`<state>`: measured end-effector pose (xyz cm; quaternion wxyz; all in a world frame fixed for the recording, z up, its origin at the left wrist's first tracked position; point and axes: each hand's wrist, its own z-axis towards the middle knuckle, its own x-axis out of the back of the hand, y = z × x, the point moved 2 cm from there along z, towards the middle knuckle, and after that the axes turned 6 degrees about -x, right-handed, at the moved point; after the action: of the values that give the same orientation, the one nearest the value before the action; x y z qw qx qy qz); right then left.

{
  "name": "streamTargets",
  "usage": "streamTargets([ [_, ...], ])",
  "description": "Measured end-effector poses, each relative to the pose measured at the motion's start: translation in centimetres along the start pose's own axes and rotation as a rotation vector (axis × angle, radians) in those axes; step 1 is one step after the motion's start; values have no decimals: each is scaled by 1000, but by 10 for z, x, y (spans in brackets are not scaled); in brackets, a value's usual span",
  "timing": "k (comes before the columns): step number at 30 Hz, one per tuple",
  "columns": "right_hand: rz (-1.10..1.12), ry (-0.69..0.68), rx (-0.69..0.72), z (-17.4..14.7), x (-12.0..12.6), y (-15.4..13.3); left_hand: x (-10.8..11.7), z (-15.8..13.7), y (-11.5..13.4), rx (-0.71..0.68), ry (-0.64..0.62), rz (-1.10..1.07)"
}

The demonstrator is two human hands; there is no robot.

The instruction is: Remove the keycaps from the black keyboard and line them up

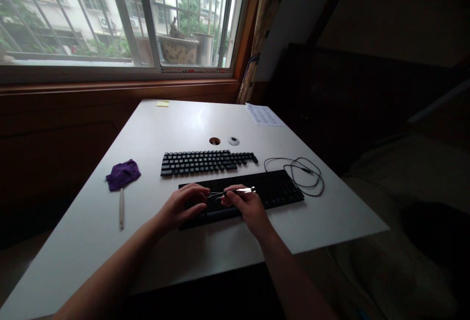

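Daylight is cast across the tabletop (187, 124). Left of the keyboard base (271, 187), a purple cloth (125, 174) is laid aside. Above the base, the left hand (187, 203) is poised, fingers slightly parted, any hold indiscernible; behind the base, keycaps (198, 163) are ranked, presumably preserving order; over its middle, a slim tool (246, 190) is pinched between the right hand's (248, 206) fingers.

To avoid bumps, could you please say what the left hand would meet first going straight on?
Probably the thin, silvery metal prongs at the right hand, though depth and contact are unclear.
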<state>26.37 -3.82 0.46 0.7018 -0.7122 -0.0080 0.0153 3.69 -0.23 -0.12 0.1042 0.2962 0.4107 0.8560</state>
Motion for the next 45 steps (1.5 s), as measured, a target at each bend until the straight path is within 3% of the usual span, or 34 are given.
streamTargets([
  [9, 61, -74, 3, 3, -16, 8, -1, -3, -10, 98, 68, -181],
  [18, 22, -65, 30, -3, -24, 10, 1, -2, -11, 38, 156, 69],
  [31, 11, -95, 80, -4, -24, 14, 0, -1, -12, 42, 155, 143],
  [45, 0, -119, 43, -2, -23, 18, -3, 0, -14, 46, 185, 252],
])
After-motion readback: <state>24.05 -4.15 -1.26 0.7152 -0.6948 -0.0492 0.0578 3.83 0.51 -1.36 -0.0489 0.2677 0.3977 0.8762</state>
